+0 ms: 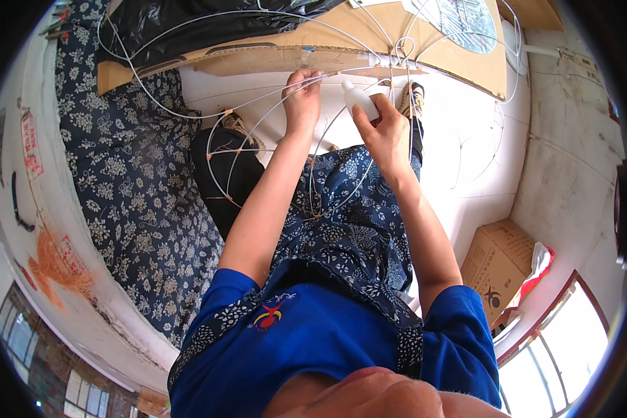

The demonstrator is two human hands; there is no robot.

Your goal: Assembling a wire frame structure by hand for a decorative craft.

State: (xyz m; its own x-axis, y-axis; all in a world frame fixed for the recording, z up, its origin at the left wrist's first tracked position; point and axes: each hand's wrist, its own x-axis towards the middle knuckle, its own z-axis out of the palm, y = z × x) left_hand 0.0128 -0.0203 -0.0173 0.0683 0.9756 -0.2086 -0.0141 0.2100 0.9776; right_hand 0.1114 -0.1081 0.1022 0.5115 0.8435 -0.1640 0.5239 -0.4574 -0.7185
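Note:
A frame of thin, pale bent rods (228, 112) stretches over my lap and up to the table, with small tan bindings where the rods cross. My left hand (303, 104) is closed, pinching one or more of these rods near the table edge. In my right hand (386, 132) is a small white squeeze bottle (359, 102), its narrow tip pointing up and left toward the rods by my left hand. The fingers wrap round the bottle's lower part and partly hide it.
Ahead is a cardboard-covered surface (467, 73) with black plastic sheeting (209, 31) and more rods on it. Dark floral cloth (132, 209) covers the left side. A cardboard box (498, 261) stands on the right by the wall. A patterned apron (341, 181) covers my lap.

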